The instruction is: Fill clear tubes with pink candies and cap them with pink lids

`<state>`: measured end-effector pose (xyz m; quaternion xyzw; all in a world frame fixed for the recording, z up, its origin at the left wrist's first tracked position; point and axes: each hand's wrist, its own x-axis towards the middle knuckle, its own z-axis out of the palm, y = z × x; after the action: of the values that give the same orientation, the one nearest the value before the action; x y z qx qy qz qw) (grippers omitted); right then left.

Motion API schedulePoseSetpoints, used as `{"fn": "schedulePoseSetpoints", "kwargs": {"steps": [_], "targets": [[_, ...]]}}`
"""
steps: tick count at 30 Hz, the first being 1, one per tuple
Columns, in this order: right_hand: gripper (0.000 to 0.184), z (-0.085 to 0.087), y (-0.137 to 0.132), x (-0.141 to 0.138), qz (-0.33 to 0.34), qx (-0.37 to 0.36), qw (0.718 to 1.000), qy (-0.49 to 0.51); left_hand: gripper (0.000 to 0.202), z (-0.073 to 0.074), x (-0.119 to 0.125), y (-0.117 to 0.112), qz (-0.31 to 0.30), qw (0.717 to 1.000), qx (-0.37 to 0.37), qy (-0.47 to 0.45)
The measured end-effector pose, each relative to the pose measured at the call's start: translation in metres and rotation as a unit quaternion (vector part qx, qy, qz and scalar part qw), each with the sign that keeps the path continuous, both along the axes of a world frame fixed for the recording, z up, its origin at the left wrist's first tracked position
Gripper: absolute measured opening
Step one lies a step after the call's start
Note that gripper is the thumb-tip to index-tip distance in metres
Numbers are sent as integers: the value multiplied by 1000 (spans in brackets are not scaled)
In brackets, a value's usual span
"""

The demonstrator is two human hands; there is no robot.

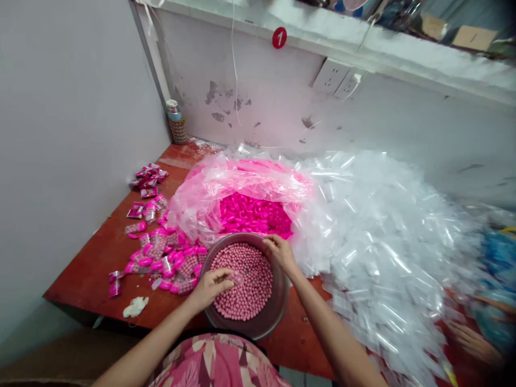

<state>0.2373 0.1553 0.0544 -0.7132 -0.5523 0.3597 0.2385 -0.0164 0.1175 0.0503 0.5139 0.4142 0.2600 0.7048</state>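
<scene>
A round metal bowl full of small pink balls sits at the table's near edge. My left hand is over the balls, fingers pinched on a small clear tube. My right hand rests at the bowl's far rim, fingers curled; what they hold is hidden. Behind the bowl an open clear bag holds bright pink caps. Filled tubes with pink caps lie in a heap left of the bowl.
A big pile of clear plastic sleeves covers the table's right side. Small pink packets lie at far left. A little basket with a jar stands in the corner. Another person's hand shows at lower right. A white scrap lies near the red table's edge.
</scene>
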Motion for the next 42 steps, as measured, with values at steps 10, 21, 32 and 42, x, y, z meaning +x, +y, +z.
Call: {"fn": "schedulePoseSetpoints", "kwargs": {"steps": [10,21,32,42], "targets": [[29,-42,103,33,-76,7,973,-219,28,14,17,13,162,962,-173,-135],[43,4,44,23,10,111,992,-63,49,27,23,23,155,965,-145,-155],[48,98,-30,-40,400,118,904,-92,29,39,15,14,74,996,41,-23],[38,83,-58,-42,254,135,956,-56,28,40,2,5,79,988,122,42]]}}
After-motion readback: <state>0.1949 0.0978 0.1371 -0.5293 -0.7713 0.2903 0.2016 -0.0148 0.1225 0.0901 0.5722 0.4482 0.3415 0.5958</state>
